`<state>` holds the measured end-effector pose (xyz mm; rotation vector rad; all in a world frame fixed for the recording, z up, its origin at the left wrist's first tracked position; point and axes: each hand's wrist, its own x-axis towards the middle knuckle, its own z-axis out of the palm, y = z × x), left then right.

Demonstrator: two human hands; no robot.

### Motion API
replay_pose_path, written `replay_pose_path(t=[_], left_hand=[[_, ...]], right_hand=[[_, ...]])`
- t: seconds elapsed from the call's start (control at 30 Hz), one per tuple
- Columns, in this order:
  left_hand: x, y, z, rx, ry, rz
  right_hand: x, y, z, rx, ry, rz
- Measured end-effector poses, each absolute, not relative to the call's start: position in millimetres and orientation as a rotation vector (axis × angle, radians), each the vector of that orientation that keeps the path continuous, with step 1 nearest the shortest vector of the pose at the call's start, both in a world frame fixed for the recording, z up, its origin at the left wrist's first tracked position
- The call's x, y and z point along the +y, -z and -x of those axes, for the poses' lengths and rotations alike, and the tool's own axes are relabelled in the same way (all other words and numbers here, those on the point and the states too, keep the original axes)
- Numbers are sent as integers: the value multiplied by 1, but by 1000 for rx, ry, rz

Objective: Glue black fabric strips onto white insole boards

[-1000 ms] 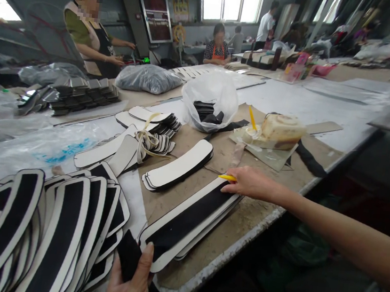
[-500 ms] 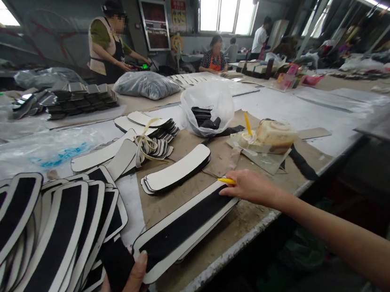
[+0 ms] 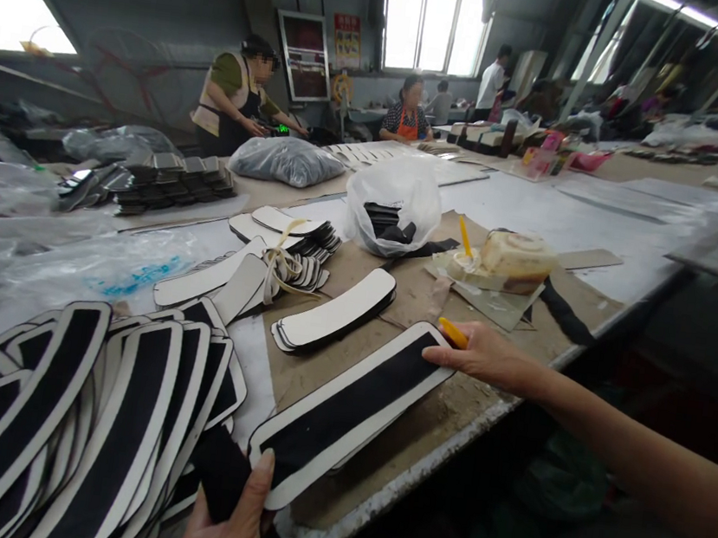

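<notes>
A white curved panel with a dark outline lies on top of others, a black strip along its middle. My right hand is at the far end, fingertips on the strip's end, with a yellow stick-like tool gripped in it. At the near end my left hand is closed around a bundle of black fabric strips, its thumb touching the panel's edge. Left of it lies a fanned pile of panels with black strips. Beyond the worked panel is a small stack of plain white panels.
A milky cut-open container and a second yellow stick stand on brown card at the back. Further off are a clear bag of black pieces, a tied panel bundle and plastic sheeting. Co-workers are across the table.
The view has swung slightly left, so the scene sits further right. My right hand has shifted at the panel's far end, exposing the white border there; the yellow tool now tilts differently.
</notes>
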<state>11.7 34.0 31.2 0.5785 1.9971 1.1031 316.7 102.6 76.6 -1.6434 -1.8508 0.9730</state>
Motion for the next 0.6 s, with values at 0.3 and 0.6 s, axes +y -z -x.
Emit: replay_pose_path(t=[0.3,0.6], left_hand=[[27,-36,-21,1460,-1295,-192],[19,-25,-20,1355,-1328,-340]], right_hand=[[88,-66,-307,-1048,-1556,1407],[81,-60,-300,-1131,-1437,1507]])
